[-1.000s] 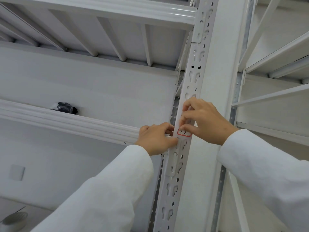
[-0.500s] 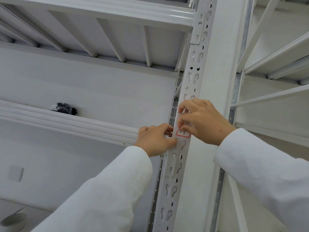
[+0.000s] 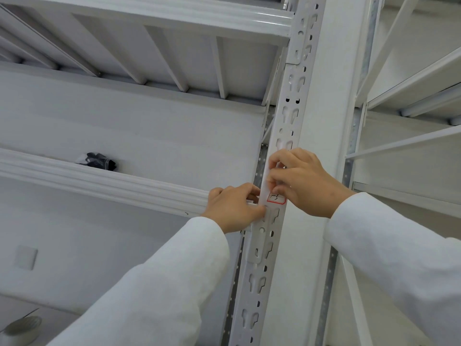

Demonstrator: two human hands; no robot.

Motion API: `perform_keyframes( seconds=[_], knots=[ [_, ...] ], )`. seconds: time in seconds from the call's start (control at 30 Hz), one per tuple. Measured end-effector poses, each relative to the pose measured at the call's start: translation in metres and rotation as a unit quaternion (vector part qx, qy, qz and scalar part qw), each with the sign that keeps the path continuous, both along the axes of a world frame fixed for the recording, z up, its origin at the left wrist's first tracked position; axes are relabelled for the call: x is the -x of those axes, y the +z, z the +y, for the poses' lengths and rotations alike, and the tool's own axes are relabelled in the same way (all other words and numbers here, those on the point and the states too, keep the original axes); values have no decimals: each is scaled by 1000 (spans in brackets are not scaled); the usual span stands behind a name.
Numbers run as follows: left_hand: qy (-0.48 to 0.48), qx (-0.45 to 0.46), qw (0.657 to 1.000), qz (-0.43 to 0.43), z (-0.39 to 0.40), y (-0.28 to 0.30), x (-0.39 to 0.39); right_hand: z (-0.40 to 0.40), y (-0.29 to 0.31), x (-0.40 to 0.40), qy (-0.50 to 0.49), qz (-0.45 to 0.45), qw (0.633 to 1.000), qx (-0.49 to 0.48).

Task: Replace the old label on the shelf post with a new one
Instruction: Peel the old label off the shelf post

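Observation:
A white perforated shelf post (image 3: pixel 259 270) runs up the middle of the view. A small white label (image 3: pixel 276 199) with a red border and handwriting sits on its face. My right hand (image 3: pixel 303 182) is above and to the right of the label, fingertips pinched at its upper edge. My left hand (image 3: pixel 233 208) rests against the left side of the post, just below and left of the label, thumb on the post. The label's upper part is hidden by my right fingers.
A white shelf beam (image 3: pixel 99 182) meets the post from the left. A dark crumpled object (image 3: pixel 98 161) lies on that shelf. Another shelf deck (image 3: pixel 149 33) is overhead, more racking (image 3: pixel 411 96) to the right, and a roll of tape (image 3: pixel 21 329) at bottom left.
Both hands stay at the label. My right fingers have shifted slightly along the label's upper edge; the view has drifted a little.

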State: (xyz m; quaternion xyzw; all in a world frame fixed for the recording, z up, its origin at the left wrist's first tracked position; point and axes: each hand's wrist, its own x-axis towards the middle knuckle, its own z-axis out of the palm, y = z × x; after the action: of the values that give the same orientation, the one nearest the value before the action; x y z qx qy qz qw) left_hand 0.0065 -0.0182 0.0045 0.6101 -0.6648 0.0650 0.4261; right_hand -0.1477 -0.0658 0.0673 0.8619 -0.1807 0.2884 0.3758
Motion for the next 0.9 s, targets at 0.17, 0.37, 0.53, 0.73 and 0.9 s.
perform_keyframes(
  seconds=[0.17, 0.37, 0.53, 0.73, 0.9],
  knots=[
    [0, 0, 1000, 1, 1, 0, 0, 1, 1, 1, 5, 2, 1000, -9],
    [-1, 1, 1000, 1, 1, 0, 0, 1, 3, 1, 8, 7, 1000, -12],
    [0, 0, 1000, 1, 2, 0, 1, 1, 2, 1, 13, 7, 1000, -14],
    [2, 2, 1000, 3, 3, 0, 1, 1, 2, 2, 21, 6, 999, -28],
    [-1, -3, 1000, 3, 3, 0, 1, 2, 3, 3, 24, 10, 999, -41]
  ],
)
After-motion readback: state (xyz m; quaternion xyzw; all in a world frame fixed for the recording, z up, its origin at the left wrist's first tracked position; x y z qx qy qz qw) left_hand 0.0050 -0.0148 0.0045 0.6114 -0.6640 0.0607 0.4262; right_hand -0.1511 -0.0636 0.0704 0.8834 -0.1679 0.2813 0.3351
